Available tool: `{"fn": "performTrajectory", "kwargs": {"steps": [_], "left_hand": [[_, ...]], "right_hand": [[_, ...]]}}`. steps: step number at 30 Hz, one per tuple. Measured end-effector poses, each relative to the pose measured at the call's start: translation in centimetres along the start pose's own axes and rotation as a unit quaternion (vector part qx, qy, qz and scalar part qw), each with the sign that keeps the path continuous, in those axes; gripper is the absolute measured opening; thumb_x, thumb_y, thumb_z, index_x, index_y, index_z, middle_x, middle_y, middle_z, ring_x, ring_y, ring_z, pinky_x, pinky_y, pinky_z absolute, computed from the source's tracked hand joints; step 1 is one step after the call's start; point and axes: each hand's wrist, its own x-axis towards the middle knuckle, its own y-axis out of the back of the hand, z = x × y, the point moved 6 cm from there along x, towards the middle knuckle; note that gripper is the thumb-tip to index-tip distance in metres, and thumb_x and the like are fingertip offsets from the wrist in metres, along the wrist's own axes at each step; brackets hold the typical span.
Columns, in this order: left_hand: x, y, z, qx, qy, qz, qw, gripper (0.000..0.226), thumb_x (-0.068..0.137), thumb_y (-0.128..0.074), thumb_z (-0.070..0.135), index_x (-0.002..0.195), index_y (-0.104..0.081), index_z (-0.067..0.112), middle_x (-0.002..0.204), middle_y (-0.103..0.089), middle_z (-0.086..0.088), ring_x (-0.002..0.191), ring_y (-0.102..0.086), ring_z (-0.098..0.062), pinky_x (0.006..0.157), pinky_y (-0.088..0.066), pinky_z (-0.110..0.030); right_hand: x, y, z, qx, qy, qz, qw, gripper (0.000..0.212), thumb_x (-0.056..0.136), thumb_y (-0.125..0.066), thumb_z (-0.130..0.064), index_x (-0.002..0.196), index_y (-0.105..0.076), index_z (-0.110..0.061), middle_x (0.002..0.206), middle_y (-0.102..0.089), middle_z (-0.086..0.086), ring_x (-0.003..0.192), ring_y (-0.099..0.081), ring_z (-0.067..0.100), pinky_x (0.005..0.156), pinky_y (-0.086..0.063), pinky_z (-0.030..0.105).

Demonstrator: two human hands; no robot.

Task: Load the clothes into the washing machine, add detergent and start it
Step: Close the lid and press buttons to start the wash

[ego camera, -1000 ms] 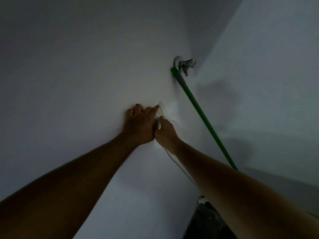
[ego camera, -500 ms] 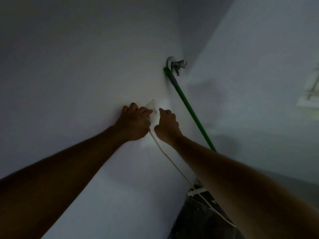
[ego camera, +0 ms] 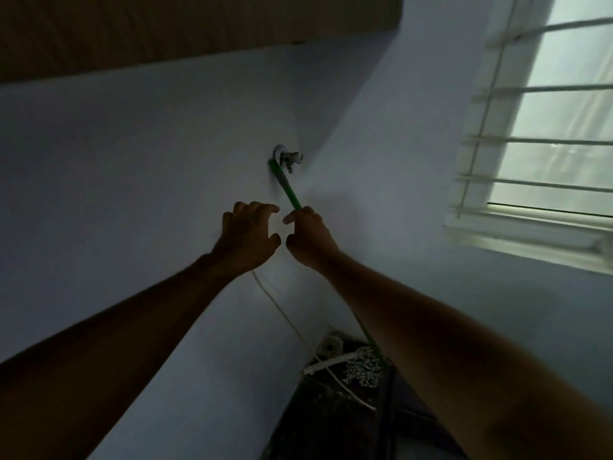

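No washing machine, clothes or detergent show in the head view. Both arms reach up to the pale wall below a wall tap. A green hose drops from the tap and passes behind my right hand. My left hand hovers close beside it, fingers loosely curled, holding nothing. My right hand's thumb and forefinger form a loose C with nothing seen between them. A white cord runs from under my left hand down to the corner. The wall socket is not visible.
A window with white horizontal bars and its sill fills the right wall. A dark wooden ceiling is at the top. At the bottom, a dark gap by the corner holds debris, the cord and the hose.
Both hands have come off the socket and cord and parted slightly. The view has tilted up and right, bringing the window and ceiling in.
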Motion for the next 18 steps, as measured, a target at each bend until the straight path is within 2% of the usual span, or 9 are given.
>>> {"fn": "performTrajectory", "kwargs": {"steps": [6, 10, 18], "left_hand": [[-7.2, 1.8, 5.7, -0.099, -0.019, 0.027, 0.995, 0.039, 0.091, -0.064, 0.028, 0.128, -0.059, 0.018, 0.130, -0.059, -0.005, 0.121, -0.051, -0.028, 0.101, -0.043, -0.046], [-11.5, 2.6, 9.9, -0.149, -0.035, 0.026, 0.988, 0.030, 0.090, -0.064, 0.028, 0.120, -0.064, 0.023, 0.126, -0.060, -0.004, 0.113, -0.055, -0.028, 0.095, -0.048, -0.047], [-20.8, 2.3, 18.1, -0.220, -0.059, 0.010, 0.974, 0.030, 0.093, -0.060, 0.018, 0.122, -0.063, 0.019, 0.125, -0.060, -0.005, 0.110, -0.055, -0.025, 0.095, -0.049, -0.045]], "right_hand": [[-9.5, 6.0, 0.1, -0.032, -0.006, 0.016, 0.999, 0.046, 0.083, -0.053, -0.001, 0.127, -0.058, -0.015, 0.130, -0.048, 0.006, 0.122, -0.046, 0.024, 0.100, -0.047, 0.041], [-15.4, 9.7, 1.0, -0.071, -0.013, 0.023, 0.997, 0.048, 0.082, -0.054, -0.001, 0.129, -0.057, -0.014, 0.130, -0.048, 0.007, 0.121, -0.046, 0.026, 0.099, -0.046, 0.043], [-28.7, 14.6, 5.0, -0.116, -0.038, 0.035, 0.992, 0.051, 0.081, -0.053, 0.000, 0.129, -0.057, -0.016, 0.137, -0.044, 0.006, 0.125, -0.043, 0.025, 0.101, -0.044, 0.044]]}}
